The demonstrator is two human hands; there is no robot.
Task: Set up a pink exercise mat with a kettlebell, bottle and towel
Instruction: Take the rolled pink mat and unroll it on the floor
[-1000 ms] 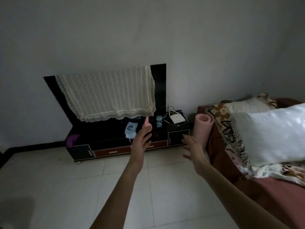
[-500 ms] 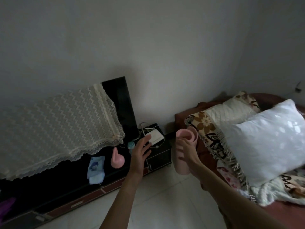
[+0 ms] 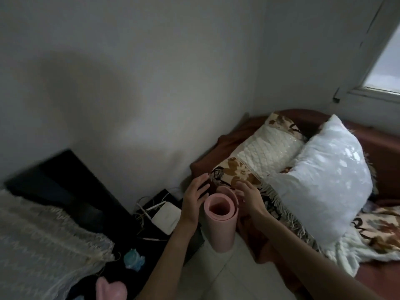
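The pink exercise mat (image 3: 220, 226) stands rolled up on end on the floor, between the black TV stand and the bed. My left hand (image 3: 193, 202) is open along the left side of the roll's top, fingers straight. My right hand (image 3: 249, 197) is open on the right side, fingertips at the roll's loose outer edge. Neither hand has closed around the roll. The pink kettlebell (image 3: 110, 289) sits on the stand at the bottom left, partly cut off. A blurred pale blue item (image 3: 133, 258) lies just beyond it. I cannot make out a towel.
A lace-covered TV (image 3: 43, 239) fills the left. A white router (image 3: 166, 217) with tangled cables sits on the black stand (image 3: 194, 241) beside the mat. The bed (image 3: 385, 152) with two pillows (image 3: 331, 180) and a fringed blanket crowds the right. Pale floor tiles (image 3: 227, 278) show below.
I have moved closer and turned right toward the corner. Both hands reached forward and now flank the top of the rolled mat. The TV stand slid to the lower left.
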